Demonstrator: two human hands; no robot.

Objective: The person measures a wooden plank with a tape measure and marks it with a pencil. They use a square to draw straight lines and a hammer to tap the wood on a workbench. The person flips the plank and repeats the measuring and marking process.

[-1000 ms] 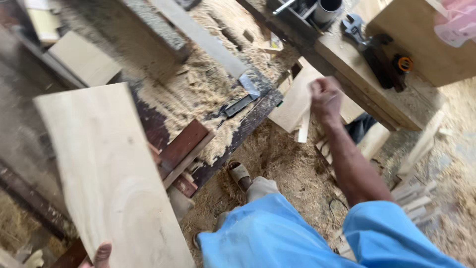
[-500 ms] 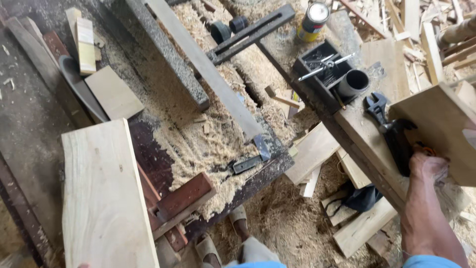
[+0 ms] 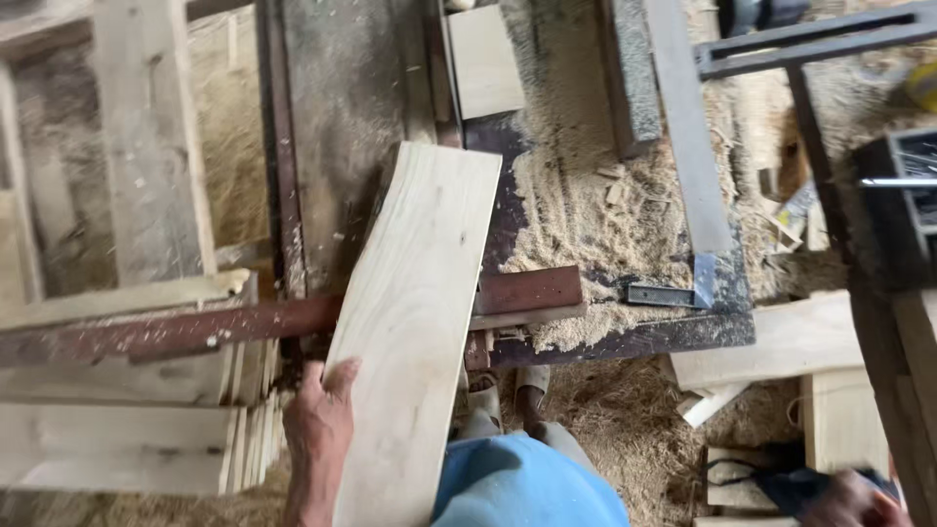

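A long pale wooden plank (image 3: 420,312) lies slanted across the front edge of a dusty saw bench (image 3: 586,195), its near end overhanging toward me. My left hand (image 3: 317,422) grips the plank's left edge near that end, thumb on top. My right hand (image 3: 857,498) shows blurred at the bottom right corner, beside a dark blue-black object (image 3: 781,483) on a wood block. Whether it holds anything cannot be made out.
Sawdust covers the bench around a grey metal fence rail (image 3: 683,127). A rusty angle bar (image 3: 195,327) runs along the front. A small board (image 3: 485,59) lies at the back. Wood offcuts (image 3: 781,337) and my sandalled feet (image 3: 508,390) are on the shavings-covered floor. Stacked planks (image 3: 117,439) sit at left.
The view has swung left, so the plank now sits at the centre. My left hand now shows on its edge. My right hand dropped from the right-hand bench to the bottom corner.
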